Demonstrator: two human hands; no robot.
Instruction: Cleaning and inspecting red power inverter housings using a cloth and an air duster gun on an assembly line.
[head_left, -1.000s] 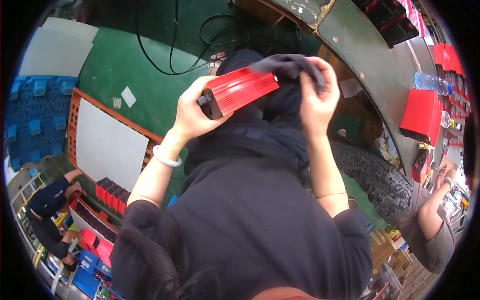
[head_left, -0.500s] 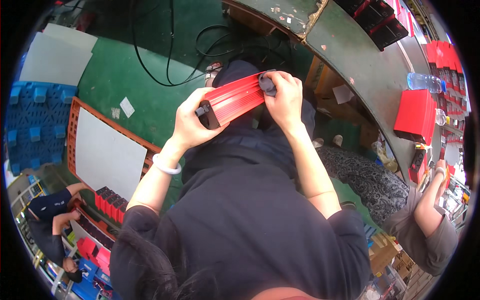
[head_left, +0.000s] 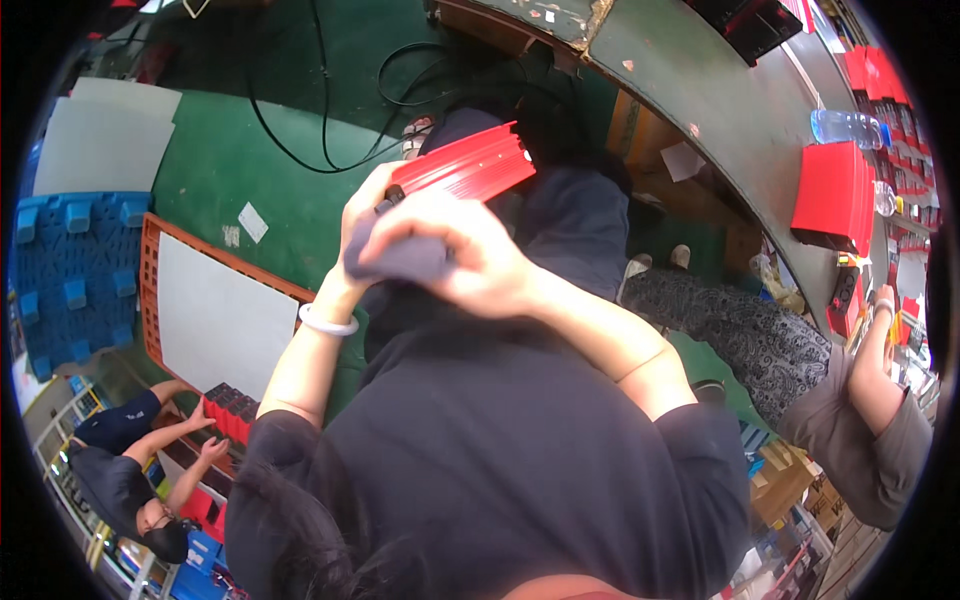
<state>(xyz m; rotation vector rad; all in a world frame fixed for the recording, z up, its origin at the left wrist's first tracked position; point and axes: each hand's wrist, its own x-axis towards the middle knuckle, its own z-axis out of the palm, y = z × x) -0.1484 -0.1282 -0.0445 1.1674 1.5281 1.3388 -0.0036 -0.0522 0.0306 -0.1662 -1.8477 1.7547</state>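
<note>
A red ribbed metal case [head_left: 480, 165] with a dark end is tilted in front of my body, its far right end raised. My left hand [head_left: 362, 207] grips it at the near left end; that hand's fingers are partly covered by my other hand. My right hand [head_left: 465, 245] is closed on a dark grey cloth [head_left: 408, 258], crossing in front of my left hand and the dark end of the case. Whether the cloth touches the case cannot be made out.
To the right runs a green-grey workbench [head_left: 720, 110] with red boxes [head_left: 828, 195] and a clear bottle [head_left: 845, 128]. On the left are an orange crate [head_left: 150, 290] topped by a white sheet [head_left: 225, 310] and a blue pallet [head_left: 75, 270]. Black cables [head_left: 325, 100] trail ahead; one person works on each side.
My right hand has moved with the cloth from the case's far right end leftward and nearer, in front of my left hand. The case's far end has come free of the cloth.
</note>
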